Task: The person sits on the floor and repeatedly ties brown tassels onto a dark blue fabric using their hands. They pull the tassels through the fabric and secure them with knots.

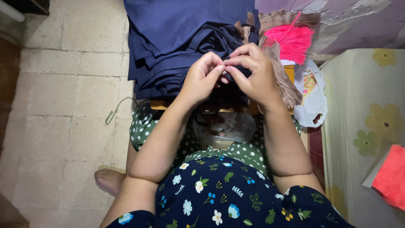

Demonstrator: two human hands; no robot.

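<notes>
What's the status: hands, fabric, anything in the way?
Left hand and right hand pinch together over folded navy-blue fabric. Pinched item too small to tell. Pink thread bundle beside, not blocking.

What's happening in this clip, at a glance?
A seated person has both hands raised together over a pile of folded navy blue fabric. The left hand and right hand meet fingertip to fingertip, pinching something too small to make out, possibly a thread or a bit of the dark cloth. Behind the right hand lie a bundle of pink yarn and some tan fringe. A clear plastic bag rests on the lap, and a white plastic bag sits to the right.
</notes>
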